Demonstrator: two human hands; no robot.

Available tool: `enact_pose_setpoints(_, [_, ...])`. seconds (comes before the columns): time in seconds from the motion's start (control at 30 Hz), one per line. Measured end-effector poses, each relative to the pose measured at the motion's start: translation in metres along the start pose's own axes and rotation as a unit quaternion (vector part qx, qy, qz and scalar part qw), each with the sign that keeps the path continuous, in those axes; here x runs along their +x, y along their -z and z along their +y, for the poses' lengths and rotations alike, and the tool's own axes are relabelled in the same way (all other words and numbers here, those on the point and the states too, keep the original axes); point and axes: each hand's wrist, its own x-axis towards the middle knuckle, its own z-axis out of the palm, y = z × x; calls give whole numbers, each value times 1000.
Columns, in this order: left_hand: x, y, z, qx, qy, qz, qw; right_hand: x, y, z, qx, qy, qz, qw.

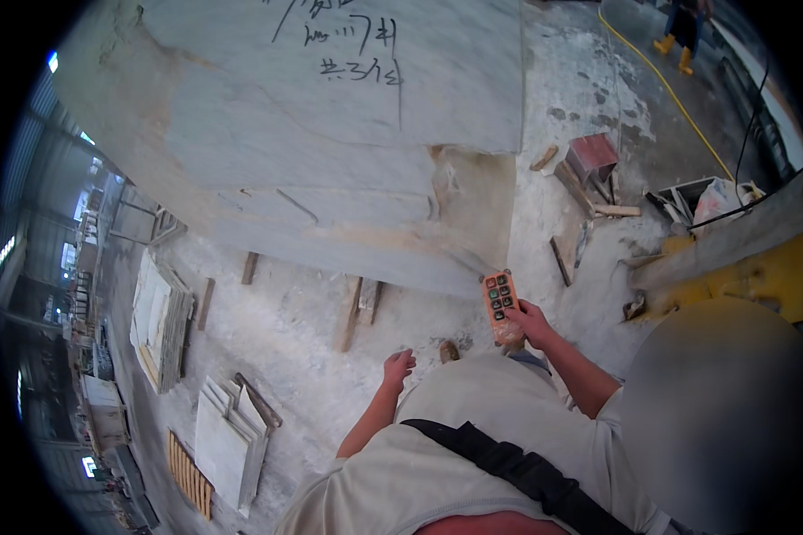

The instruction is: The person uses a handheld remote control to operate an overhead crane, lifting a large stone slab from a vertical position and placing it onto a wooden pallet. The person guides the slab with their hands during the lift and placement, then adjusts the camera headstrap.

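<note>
My right hand is closed around the lower end of an orange remote control. Two columns of round dark buttons face up on it, one of them greenish. My left hand hangs low in front of my body with its fingers curled in, and nothing shows in it. Just beyond the remote stands a big pale grey stone slab with dark handwriting near its top and a broken notch at its lower right. Neither hand touches the slab.
Stacked stone slabs and another stack stand at left, near a wooden pallet. Wood blocks lie by the big slab. A red block, a yellow hose and a person in yellow boots are right.
</note>
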Motion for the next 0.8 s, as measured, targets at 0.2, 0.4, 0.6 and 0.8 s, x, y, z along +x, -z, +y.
enact_pose_setpoints(0.2, [5, -8, 4, 19, -20, -11, 1000, 2, 1, -1, 17, -31, 6, 999])
enact_pose_setpoints(0.4, [20, -2, -13, 67, -62, 20, 996, 6, 12, 19, 42, -22, -9, 999])
enact_pose_setpoints(0.6, [34, -14, -7, 107, -70, 16, 992, 5, 25, 21, 89, -17, 18, 996])
enact_pose_setpoints(0.8, [32, -13, -17, 107, -71, 12, 992, 8, 19, 14, 76, -17, 1, 997])
